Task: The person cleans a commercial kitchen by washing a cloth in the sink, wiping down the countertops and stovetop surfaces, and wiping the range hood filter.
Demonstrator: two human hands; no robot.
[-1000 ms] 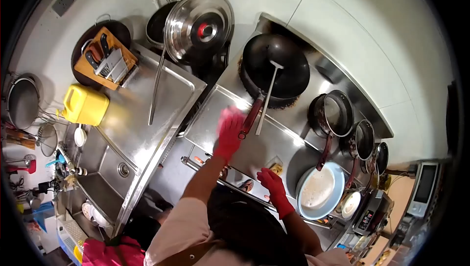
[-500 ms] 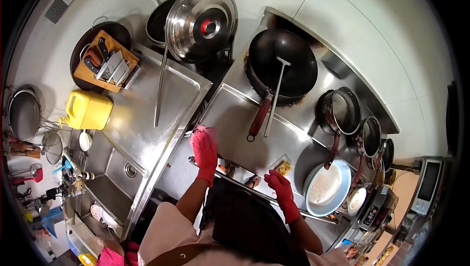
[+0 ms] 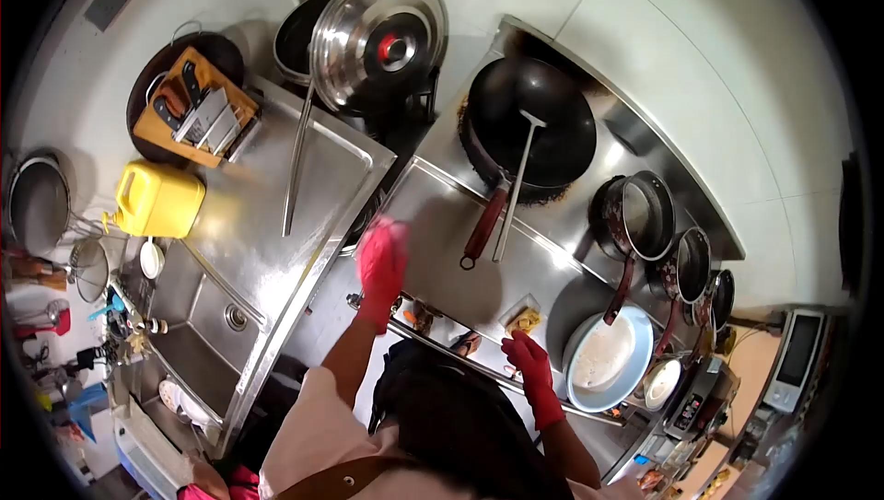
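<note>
My left hand (image 3: 382,265), in a pink-red glove, is at the left end of the steel counter (image 3: 437,256). It is blurred, its fingers pressed on a pink cloth (image 3: 390,227). My right hand (image 3: 534,373), gloved alike, hangs by the counter's front edge with curled fingers and nothing visible in them. Just above it lies a small tray with yellowish bits (image 3: 524,319). The light blue basin (image 3: 633,373) stands to its right. Behind the counter, a black wok (image 3: 552,145) with a red-brown handle holds a long-handled ladle (image 3: 518,187).
Dark pans (image 3: 645,216) line the right side. Left are a steel worktop (image 3: 267,178), sink (image 3: 207,325), yellow jug (image 3: 161,201), knife block (image 3: 198,113) and large lid (image 3: 354,63). A gap separates worktop and counter. Another person's red-pink sleeve (image 3: 241,483) shows at lower left.
My left hand has moved left from beside the wok handle to the counter's left end. My right hand has shifted slightly down and right. The other person's sleeve has dropped lower in view.
</note>
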